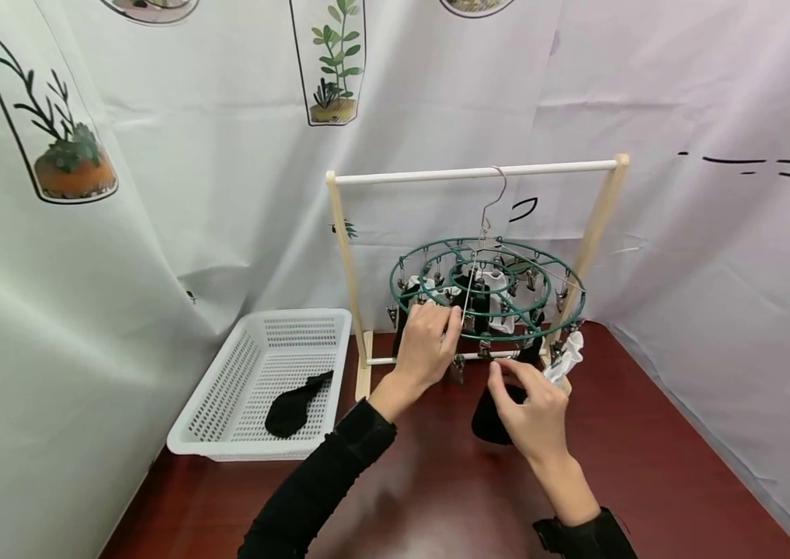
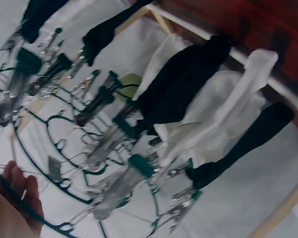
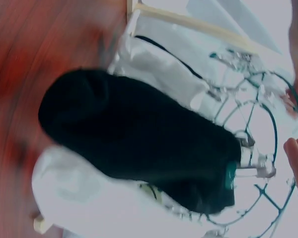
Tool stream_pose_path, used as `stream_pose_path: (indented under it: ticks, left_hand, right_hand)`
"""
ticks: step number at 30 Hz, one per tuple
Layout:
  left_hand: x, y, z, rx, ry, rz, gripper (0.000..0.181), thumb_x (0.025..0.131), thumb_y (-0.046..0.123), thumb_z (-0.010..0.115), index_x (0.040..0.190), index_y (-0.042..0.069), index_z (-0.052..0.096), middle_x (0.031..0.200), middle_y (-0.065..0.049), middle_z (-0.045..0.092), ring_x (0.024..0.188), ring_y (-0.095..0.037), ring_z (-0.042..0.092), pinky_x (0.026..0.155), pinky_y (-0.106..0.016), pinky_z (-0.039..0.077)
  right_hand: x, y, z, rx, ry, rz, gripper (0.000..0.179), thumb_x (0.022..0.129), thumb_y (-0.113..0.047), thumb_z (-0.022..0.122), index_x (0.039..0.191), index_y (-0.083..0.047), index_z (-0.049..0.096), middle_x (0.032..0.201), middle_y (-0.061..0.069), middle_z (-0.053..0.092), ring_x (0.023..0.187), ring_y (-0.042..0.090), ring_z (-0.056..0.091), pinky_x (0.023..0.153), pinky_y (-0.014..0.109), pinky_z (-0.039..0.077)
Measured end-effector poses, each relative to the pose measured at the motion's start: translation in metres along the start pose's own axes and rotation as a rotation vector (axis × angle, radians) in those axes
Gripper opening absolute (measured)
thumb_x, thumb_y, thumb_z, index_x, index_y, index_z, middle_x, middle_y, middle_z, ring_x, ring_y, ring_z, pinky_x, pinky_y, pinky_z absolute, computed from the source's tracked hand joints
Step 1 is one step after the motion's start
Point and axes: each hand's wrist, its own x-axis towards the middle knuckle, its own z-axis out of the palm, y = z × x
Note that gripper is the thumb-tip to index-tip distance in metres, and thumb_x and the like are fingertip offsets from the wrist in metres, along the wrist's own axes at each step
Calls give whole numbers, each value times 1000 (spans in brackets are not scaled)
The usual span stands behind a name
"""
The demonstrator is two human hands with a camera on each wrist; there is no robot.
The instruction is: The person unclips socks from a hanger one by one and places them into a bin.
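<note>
A green round drying hanger (image 1: 579, 299) with metal clips hangs by a hook from a rack. At its near left rim my left hand (image 1: 424, 345) grips the ring with curled fingers; in the left wrist view the green rim crosses in front of the fingers (image 2: 21, 186). My right hand (image 1: 534, 407) is just in front of the rim, thumb and fingertips near each other. A black sock (image 3: 139, 131) hangs from a clip (image 3: 253, 172), with the right fingertips (image 3: 295, 151) apart from that clip. Other black socks and white socks (image 2: 223, 114) hang around the hanger.
A white basket (image 1: 192, 435) on the left holds one black sock (image 1: 290, 411). The rack has a white top bar (image 1: 422, 177) and wooden legs (image 1: 347, 272) on a dark red table (image 1: 646, 466). A printed white curtain (image 1: 213, 155) stands behind.
</note>
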Motion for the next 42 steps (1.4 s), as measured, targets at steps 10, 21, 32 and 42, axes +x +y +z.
stream_pose_path:
  ticks: [10, 21, 32, 42]
  left_hand:
    - [-13, -27, 3, -31, 79, 32, 50, 107, 10, 42, 57, 14, 35, 53, 2, 29, 51, -18, 33, 66, -36, 37]
    - [-5, -56, -10, -178, 154, 50, 51, 99, -2, 46, 54, 12, 29, 53, 0, 22, 51, -16, 18, 64, -33, 28]
    - [6, -83, -7, -262, 110, 144, 46, 97, -4, 45, 55, 7, 30, 55, -3, 24, 52, -18, 20, 62, -34, 28]
    - [9, -87, -1, -277, 71, 120, 49, 100, -1, 44, 55, 10, 29, 55, -1, 23, 54, -15, 18, 64, -32, 26]
  right_hand:
    - [-4, 7, -11, -21, 80, 69, 17, 84, 3, 70, 100, 2, 77, 91, 14, 76, 78, 31, 71, 86, 7, 44]
    - [-13, 7, -6, 12, 49, 91, 25, 81, 8, 69, 104, 2, 76, 97, 15, 76, 85, 30, 70, 89, 8, 44]
    - [-8, 3, -3, 49, -7, 58, 28, 81, 7, 70, 108, 1, 75, 101, 15, 76, 90, 28, 72, 91, 10, 45]
    - [14, 9, 16, -190, -467, 161, 26, 91, -29, 73, 95, -4, 67, 83, 6, 66, 70, 20, 60, 63, 38, 51]
